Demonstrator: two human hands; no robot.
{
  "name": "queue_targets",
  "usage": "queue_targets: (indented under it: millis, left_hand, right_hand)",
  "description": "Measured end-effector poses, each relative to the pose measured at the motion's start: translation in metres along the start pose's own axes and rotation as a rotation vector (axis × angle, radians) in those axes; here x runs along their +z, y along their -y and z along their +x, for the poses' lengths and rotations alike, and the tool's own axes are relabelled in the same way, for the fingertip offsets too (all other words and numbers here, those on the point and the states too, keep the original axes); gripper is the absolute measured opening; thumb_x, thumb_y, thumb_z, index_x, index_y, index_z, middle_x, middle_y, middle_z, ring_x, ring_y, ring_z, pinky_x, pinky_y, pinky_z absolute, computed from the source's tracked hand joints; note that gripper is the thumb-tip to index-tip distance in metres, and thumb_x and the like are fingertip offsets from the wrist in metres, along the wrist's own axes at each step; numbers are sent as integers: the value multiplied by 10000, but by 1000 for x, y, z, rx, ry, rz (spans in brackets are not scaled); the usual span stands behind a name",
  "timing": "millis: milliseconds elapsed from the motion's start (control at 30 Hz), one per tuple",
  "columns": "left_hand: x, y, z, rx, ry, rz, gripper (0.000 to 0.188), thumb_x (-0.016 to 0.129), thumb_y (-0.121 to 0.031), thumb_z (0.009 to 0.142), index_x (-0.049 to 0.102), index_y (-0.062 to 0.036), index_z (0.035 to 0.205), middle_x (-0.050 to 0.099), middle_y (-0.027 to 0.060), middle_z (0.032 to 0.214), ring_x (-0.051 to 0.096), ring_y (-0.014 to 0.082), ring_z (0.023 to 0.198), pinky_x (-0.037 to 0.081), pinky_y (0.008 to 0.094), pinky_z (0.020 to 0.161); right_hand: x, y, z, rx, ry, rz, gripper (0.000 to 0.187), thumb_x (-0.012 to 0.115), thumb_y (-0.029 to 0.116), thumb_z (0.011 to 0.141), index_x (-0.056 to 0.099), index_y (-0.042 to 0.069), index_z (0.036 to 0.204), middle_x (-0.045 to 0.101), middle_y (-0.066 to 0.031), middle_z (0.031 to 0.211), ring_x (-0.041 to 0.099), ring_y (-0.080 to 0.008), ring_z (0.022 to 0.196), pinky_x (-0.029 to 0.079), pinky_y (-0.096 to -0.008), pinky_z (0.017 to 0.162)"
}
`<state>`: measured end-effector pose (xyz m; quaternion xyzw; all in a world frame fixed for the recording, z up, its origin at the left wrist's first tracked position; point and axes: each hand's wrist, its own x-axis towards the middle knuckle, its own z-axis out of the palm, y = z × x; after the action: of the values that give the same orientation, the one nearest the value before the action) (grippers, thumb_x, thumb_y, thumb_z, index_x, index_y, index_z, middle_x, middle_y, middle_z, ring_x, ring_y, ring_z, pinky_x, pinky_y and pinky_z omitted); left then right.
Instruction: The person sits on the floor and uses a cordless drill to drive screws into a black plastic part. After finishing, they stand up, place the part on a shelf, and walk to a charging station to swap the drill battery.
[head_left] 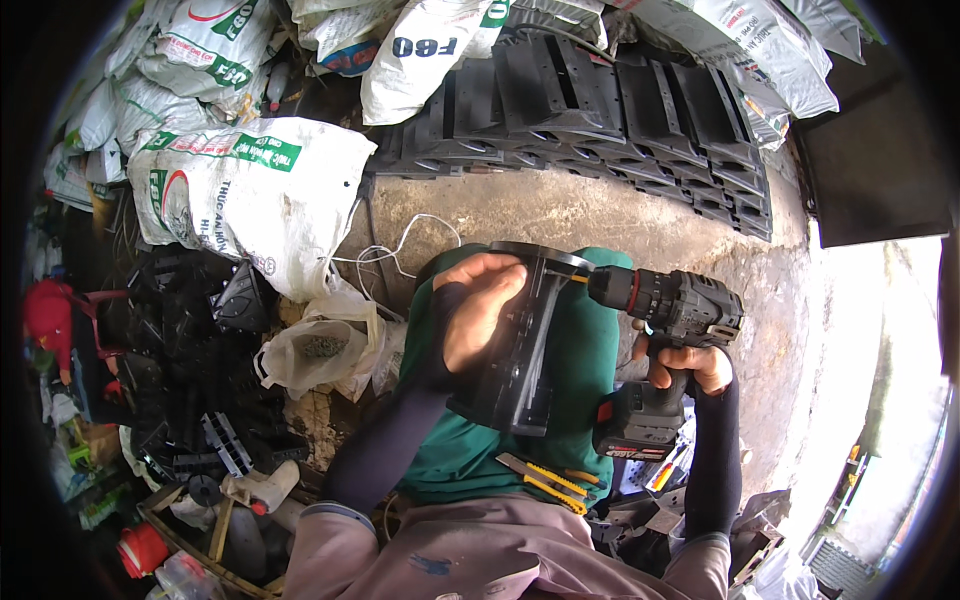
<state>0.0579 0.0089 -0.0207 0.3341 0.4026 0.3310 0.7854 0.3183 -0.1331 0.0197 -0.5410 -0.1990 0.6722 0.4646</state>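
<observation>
My left hand (484, 308) grips a black moulded plastic part (520, 370) that rests across my lap, over green trousers. Its fingers curl over the upper left side of the part. In my right hand (692, 366) is a black cordless drill (690, 305), its fingers wrapped around the handle above the battery (638, 420). The drill points left, and its thin yellowish bit (566, 276) reaches the part's upper right edge. Whether the tip is seated in a hole or screw is too small to tell. A yellow utility knife (553, 486) lies on my lap.
Stacked black plastic parts (600, 115) line the far side. To the left are a black pile (190, 350), an opened bag of small metal pieces (322, 350) and white sacks (250, 190). Another person (62, 325) is at the far left. A dark panel (880, 160) stands right.
</observation>
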Motion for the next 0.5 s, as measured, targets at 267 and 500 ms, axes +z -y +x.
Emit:
queue_targets:
  millis: [267,500]
  left_hand:
    - [-2,-2,1,-66,22,-41,175,615,-111,912,614,19,1029,676,71,928,638,107,816,509,243,723]
    - [-2,0,1,-58,51,-106,169,604,-114,924,600,1,1047,658,46,939,614,89,829,494,233,752]
  right_hand:
    - [-2,1,2,-3,9,-61,545,710,123,721,523,3,1219,594,-93,783,528,-155,500,457,-286,498]
    - [-1,2,6,15,18,-66,549,722,117,709,525,5,1209,600,-99,761,541,-164,487,450,-279,473]
